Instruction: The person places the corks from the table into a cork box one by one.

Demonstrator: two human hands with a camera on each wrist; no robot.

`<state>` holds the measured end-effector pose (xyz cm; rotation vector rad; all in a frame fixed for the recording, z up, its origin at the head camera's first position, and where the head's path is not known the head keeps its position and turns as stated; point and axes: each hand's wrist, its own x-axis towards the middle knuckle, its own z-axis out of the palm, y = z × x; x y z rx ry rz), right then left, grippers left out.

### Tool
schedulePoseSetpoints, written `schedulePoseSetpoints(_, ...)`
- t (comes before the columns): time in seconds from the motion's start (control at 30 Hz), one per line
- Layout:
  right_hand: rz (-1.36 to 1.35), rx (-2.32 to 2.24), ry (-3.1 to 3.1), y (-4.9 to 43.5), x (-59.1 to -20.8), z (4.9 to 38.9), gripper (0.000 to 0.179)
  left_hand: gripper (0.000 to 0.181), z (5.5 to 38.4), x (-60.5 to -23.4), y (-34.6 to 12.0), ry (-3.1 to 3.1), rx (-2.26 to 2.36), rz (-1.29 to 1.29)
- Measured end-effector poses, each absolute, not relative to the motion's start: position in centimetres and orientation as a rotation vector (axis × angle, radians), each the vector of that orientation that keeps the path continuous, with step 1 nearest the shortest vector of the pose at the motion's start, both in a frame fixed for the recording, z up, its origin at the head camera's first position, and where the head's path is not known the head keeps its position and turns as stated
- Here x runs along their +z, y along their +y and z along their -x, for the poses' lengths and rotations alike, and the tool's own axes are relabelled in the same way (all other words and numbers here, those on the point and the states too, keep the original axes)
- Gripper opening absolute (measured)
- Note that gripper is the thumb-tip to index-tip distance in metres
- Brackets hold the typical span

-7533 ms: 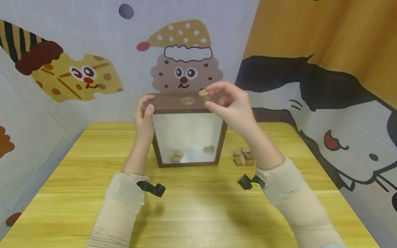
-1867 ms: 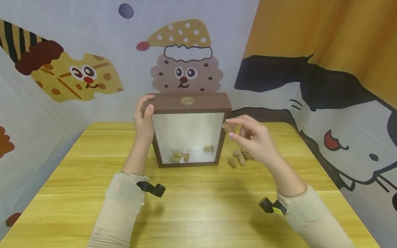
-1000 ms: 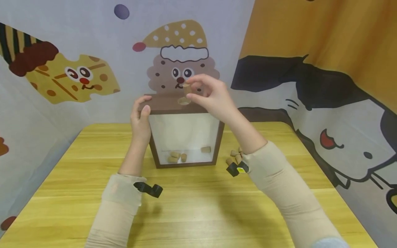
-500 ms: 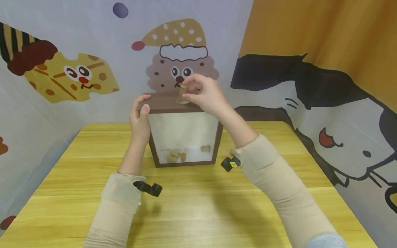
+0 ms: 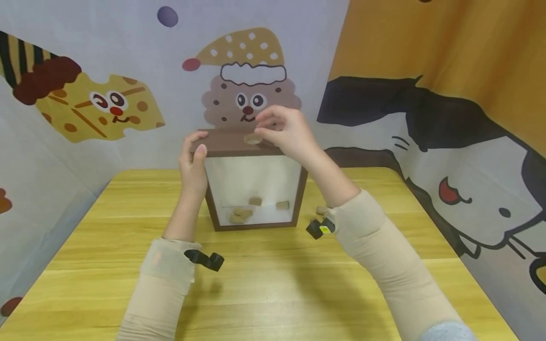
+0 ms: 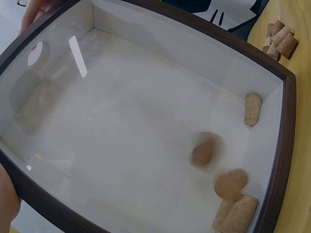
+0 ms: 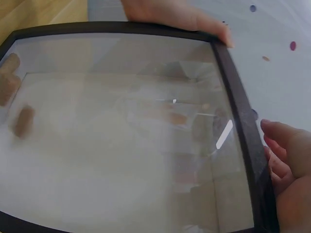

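In the head view a brown-framed shadow box [image 5: 222,143] with a clear front stands upright on the table. My left hand [image 5: 194,163] grips its upper left corner, thumb on the front edge and fingers over the top. My right hand [image 5: 290,135] hovers just right of the round hole [image 5: 253,139] in the box's top, fingers loosely bent, holding nothing. Inside, a cork [image 5: 255,201] is in mid-air, blurred in the left wrist view. Several corks [image 5: 240,215] lie at the bottom left, and another cork [image 5: 282,205] lies at the right.
A loose pile of corks [image 6: 281,40] lies on the wooden table [image 5: 264,284] to the right of the box, mostly hidden behind my right wrist camera [image 5: 317,228] in the head view. A cartoon-printed cloth [image 5: 170,71] hangs behind.
My right hand brought a cork from the right side to the hole and let it go. That cork is now inside the box, disturbing the bottom-left corks. The left hand keeps its grip.
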<state>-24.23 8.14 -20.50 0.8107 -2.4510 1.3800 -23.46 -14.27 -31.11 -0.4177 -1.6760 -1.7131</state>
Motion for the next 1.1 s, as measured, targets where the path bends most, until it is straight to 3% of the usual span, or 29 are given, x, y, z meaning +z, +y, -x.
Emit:
schedulePoseSetpoints(0.17,-0.772,1.453,-2.39,9.5,-20.8,22.7,0.025,0.054,23.6,-31.3,-14.4,-1.687,-1.716,0.407)
schedulePoseSetpoints(0.57,-0.847,1.476,-2.089,14.5,-24.7,18.9,0.023,0.071,23.6,-31.2,-14.4,-1.663,-1.721,0.439)
schedulePoseSetpoints(1.1,-0.597,1.261,-2.464,23.7,-33.0,20.2,0.029,0.06,23.5,-31.1,-14.3,-1.658,-1.699,0.463)
